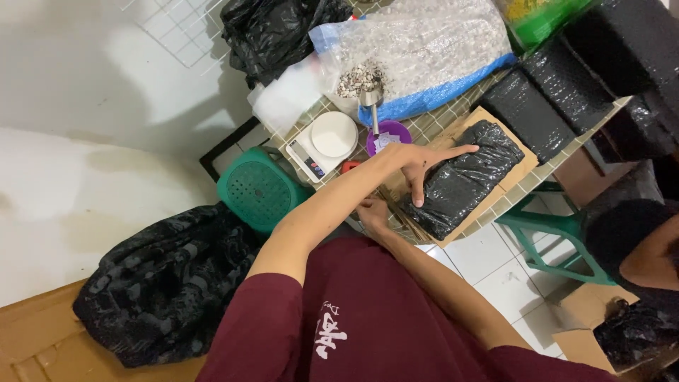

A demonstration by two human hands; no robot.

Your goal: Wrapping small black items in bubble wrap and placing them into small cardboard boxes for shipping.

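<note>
- Your left hand lies flat on the black wrapped parcel, fingers spread apart, thumb pointing down over its near edge; it presses and does not clamp.
- Your right hand sits at the parcel's near end, at the table edge; whether its fingers are closed on anything cannot be told, since your left forearm covers part of it.
- The parcel lies on a sheet of brown cardboard, which rests on the wire-grid table.
- Just behind your left hand stands one purple bowl with a metal scoop upright in it and white scraps of paper inside.
- Left of the bowl is one white kitchen scale with a round plate, nothing on it.
- Behind both lies one large clear plastic sack with a blue lower edge, full of small pale grains; some spill at its open mouth.
- One black rubbish bag sits left of the sack, contents hidden.
- To the right, three more black wrapped parcels are lined up side by side on the table.
- A green packet shows at the top edge.
- Below the table: one green plastic stool at left, another at right.
- One dark camouflage bag slumps on the floor at left.
- Another person's arm shows at the right edge.
</note>
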